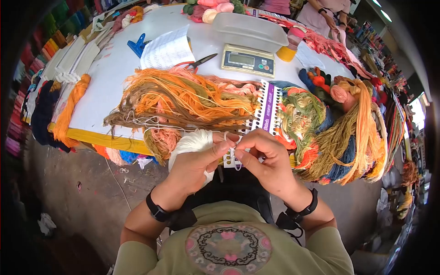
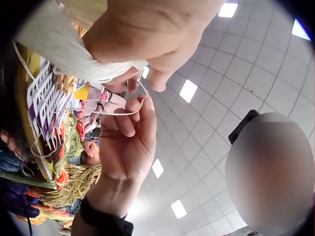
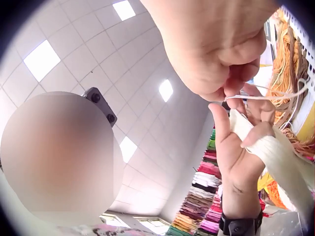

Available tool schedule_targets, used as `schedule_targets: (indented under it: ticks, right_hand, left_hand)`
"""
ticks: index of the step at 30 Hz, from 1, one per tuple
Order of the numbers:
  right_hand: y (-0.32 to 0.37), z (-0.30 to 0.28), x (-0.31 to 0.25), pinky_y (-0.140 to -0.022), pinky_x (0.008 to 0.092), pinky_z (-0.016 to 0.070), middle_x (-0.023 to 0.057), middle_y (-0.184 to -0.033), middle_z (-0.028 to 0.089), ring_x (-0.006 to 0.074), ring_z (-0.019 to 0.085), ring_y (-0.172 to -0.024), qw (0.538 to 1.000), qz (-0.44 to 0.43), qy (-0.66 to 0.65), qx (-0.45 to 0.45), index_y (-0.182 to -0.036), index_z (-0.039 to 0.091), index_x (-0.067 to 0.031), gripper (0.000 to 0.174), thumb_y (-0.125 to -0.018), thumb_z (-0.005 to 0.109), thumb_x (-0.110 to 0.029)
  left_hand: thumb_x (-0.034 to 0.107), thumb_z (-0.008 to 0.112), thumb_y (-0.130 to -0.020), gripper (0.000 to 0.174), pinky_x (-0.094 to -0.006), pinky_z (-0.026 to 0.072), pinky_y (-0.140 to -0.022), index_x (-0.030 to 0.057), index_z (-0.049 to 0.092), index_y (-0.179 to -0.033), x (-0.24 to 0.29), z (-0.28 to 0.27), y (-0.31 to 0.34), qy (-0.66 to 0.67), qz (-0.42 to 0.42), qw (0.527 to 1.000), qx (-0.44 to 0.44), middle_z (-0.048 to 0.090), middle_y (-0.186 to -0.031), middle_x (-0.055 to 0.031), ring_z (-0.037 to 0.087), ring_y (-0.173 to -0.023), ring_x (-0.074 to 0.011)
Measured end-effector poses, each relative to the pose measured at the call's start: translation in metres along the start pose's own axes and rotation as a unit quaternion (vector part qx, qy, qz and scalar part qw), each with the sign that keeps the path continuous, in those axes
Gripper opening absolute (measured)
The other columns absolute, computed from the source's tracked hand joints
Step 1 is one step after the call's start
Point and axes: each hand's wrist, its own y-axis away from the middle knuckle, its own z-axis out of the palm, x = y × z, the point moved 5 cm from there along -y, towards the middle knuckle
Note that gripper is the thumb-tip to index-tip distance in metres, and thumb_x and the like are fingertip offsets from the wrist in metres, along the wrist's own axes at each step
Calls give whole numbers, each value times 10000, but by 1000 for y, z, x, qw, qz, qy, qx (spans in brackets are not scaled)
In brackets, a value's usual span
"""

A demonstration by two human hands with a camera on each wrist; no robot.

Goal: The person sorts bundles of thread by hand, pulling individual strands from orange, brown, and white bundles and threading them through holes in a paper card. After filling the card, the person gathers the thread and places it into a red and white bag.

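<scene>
Grip: the left hand (image 1: 190, 169) holds a white skein (image 1: 190, 143) between thumb and curled fingers; the right hand (image 1: 275, 172) pinches a thin white strand (image 3: 275, 98) between thumb and forefinger. Contact point partly hidden by fingers.

Location: skein at the table's near edge (image 1: 110, 141), beside a mass of orange and brown yarn (image 1: 183, 98). A punched card (image 1: 228, 161) lies just beneath the hands; whether the strand passes through it is unclear.

Step, as judged: fine fingertip work on the strand, skein kept in the left hand. The next move seems to call for a firm pinch on the strand, a little slack, and the skein held so its threads do not snag.

Pose: forearms angle inward from both sides; hands meet in front of the torso, fingertips close together, palms turned roughly toward each other.
</scene>
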Motion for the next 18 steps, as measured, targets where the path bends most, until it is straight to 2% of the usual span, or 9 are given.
schedule_targets:
  ticks: [2,3,5,7,12,14,15,17,18]
  right_hand:
    - [3,-4,12,-580,202,384,0,-928,531,34,460,-653,998,-1,-59,25,-930,637,-47,79,-867,640,0]
    - [4,-4,18,-591,199,384,3,-979,497,35,457,-683,995,6,-100,19,-932,637,-46,89,-861,643,6]
    - [5,-4,22,-594,200,386,5,-982,493,35,459,-694,992,-4,-124,30,-933,640,-45,93,-858,644,10]
    - [4,-4,23,-598,201,389,7,-984,489,36,461,-705,988,-14,-148,40,-933,644,-44,98,-854,645,14]
    - [2,6,19,-591,208,396,19,-970,477,56,459,-709,998,-31,-21,59,-933,668,-59,113,-837,677,0]
    - [1,6,15,-575,208,392,24,-967,476,67,461,-706,997,-37,2,67,-926,673,-66,114,-830,690,-9]
    - [2,7,15,-600,213,399,25,-972,479,80,467,-709,998,-28,5,61,-930,666,-63,121,-828,688,-2]
    - [3,6,21,-624,218,407,26,-977,482,94,472,-712,998,-17,7,54,-934,660,-60,128,-827,685,4]
    - [3,4,25,-672,237,419,27,-997,484,111,487,-720,997,-53,-12,58,-946,643,-58,126,-840,656,10]
  left_hand:
    - [293,636,-924,291,-175,312,-522,31,640,-1050,0,3,-1,7,-22,999,38,643,-1066,-31,471,-717,-32]
    - [293,636,-924,291,-175,312,-522,31,640,-1050,1,5,-1,6,-23,999,36,643,-1066,-31,471,-717,-32]
    - [289,636,-924,285,-180,313,-507,31,643,-1043,3,3,1,27,-26,996,76,653,-1066,-46,477,-695,-26]
    - [285,645,-918,282,-182,313,-501,30,646,-1038,6,3,3,17,-36,997,64,657,-1051,-45,479,-685,-25]
    - [288,669,-901,291,-182,317,-500,23,658,-1021,-12,-1,6,-63,-57,995,60,668,-1022,-36,492,-689,-23]
    - [300,682,-889,308,-180,317,-502,22,662,-1021,-7,-2,3,-3,-2,994,106,667,-1013,-21,467,-665,-26]
    - [300,682,-889,308,-180,317,-502,22,662,-1021,-7,-4,3,-3,-2,994,107,667,-1013,-21,467,-665,-26]
    - [272,647,-914,313,-178,313,-504,20,632,-1098,-6,-5,3,-1,-6,998,59,667,-1063,-54,556,-739,-36]
    - [272,647,-914,313,-178,313,-504,20,632,-1098,-3,-6,4,0,-8,998,59,667,-1063,-54,556,-739,-36]
